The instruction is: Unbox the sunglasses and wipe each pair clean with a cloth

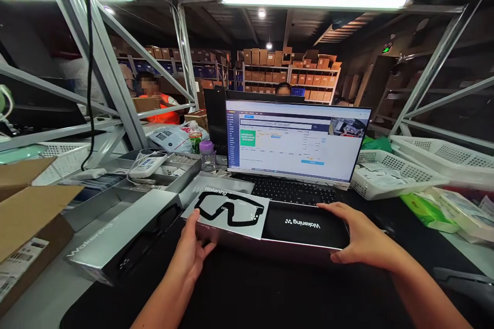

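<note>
A long eyewear box (227, 211) is held up in front of the monitor, its silver sleeve printed with black goggles and the word "Wakening". The sleeve covers the left part; on the right the inner tray shows a black case (304, 224) with the same word upside down. My left hand (190, 249) grips the sleeved end, thumb on top and fingers under it. Around the right end of the tray my right hand (357, 236) is closed, thumb at the near edge and fingers at the far edge. A second silver box (123, 231) lies to the left.
Behind the box stand a monitor (293, 139) and a keyboard (285, 189). White plastic baskets (389, 180) are at right, near a green packet (428, 212). An open carton (34, 221), a grey parts tray (181, 175) and a purple-capped bottle (207, 157) are at left. A person in orange (164, 110) is beyond.
</note>
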{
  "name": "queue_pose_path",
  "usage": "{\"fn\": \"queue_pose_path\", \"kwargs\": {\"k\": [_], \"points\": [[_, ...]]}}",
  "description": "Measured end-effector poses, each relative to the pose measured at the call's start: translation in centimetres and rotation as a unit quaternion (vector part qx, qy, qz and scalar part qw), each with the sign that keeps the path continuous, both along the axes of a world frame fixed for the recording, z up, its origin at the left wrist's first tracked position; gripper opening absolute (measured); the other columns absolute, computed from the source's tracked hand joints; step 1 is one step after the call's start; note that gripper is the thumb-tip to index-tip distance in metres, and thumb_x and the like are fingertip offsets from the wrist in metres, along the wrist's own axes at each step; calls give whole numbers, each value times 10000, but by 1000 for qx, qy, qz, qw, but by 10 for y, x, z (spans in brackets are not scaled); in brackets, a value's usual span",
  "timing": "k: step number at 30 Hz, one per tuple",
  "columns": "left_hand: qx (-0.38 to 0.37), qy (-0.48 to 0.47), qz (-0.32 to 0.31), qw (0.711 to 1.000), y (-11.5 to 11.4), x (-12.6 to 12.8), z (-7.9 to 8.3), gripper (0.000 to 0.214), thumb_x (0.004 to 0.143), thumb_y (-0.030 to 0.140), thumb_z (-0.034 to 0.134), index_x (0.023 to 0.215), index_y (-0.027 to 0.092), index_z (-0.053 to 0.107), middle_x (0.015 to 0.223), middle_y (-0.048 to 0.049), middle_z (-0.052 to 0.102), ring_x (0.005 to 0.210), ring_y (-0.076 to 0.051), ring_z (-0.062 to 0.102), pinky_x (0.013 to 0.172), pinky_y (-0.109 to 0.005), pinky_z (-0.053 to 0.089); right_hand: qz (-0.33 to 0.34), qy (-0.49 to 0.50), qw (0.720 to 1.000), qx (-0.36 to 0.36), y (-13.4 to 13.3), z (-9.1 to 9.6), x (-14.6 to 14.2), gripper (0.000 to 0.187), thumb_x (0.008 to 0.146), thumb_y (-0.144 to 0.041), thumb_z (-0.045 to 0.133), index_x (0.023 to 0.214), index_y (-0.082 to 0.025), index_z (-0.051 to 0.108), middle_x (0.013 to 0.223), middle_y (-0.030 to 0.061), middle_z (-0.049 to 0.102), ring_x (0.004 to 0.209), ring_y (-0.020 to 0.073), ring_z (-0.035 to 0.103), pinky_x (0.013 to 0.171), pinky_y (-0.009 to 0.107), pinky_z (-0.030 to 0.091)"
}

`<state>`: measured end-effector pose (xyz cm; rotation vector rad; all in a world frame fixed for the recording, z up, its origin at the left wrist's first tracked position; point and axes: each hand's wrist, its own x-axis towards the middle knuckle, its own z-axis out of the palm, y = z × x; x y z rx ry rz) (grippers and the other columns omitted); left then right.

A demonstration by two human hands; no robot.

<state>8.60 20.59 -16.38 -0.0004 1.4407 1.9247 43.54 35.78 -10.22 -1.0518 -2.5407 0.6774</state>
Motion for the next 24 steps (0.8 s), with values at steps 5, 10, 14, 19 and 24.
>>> {"fn": "queue_pose_path", "kwargs": {"k": [5, 10, 14, 19, 24], "points": [[-12, 4, -13, 1000, 2, 6, -5, 324, 866, 499, 644, 1092, 276, 581, 966, -15, 633, 812, -172, 626, 751, -406, 575, -4, 8, 1000, 2, -1, 0, -3, 941, 555, -271, 812, 1445, -216, 512, 1402, 110, 528, 1256, 330, 537, 1086, 421, 434], [-12, 20, -22, 999, 4, 15, -13, 318, 871, 506, 636, 1084, 282, 562, 1081, -23, 636, 899, -181, 632, 822, -440, 566, -3, 28, 1000, -5, -9, -14, -20, 955, 565, -255, 808, 1462, -192, 487, 1456, 131, 482, 1324, 332, 497, 1150, 434, 372], [-2, 38, -33, 999, 5, 27, -20, 289, 864, 471, 656, 1024, 266, 529, 1005, -4, 627, 844, -164, 632, 800, -423, 582, -34, 59, 997, -25, -24, -34, -43, 1071, 585, -277, 818, 1546, -242, 348, 1641, 127, 210, 1463, 332, 338, 1192, 453, 309], [4, 50, -81, 995, 2, 51, -33, 329, 844, 459, 698, 1050, 266, 529, 1088, -19, 634, 938, -187, 638, 854, -454, 582, -50, 86, 994, -50, -45, -50, -61, 1266, 586, -336, 857, 1599, -331, 97, 1687, 94, -98, 1536, 339, 148, 1188, 494, 296], [-5, 53, -119, 991, -9, 78, -43, 395, 870, 503, 663, 1182, 325, 498, 1326, -20, 577, 1166, -228, 588, 965, -501, 539, -64, 109, 988, -86, -65, -56, -72, 1323, 562, -324, 874, 1597, -348, 50, 1670, 87, -193, 1536, 363, 125, 1176, 519, 311]]}}
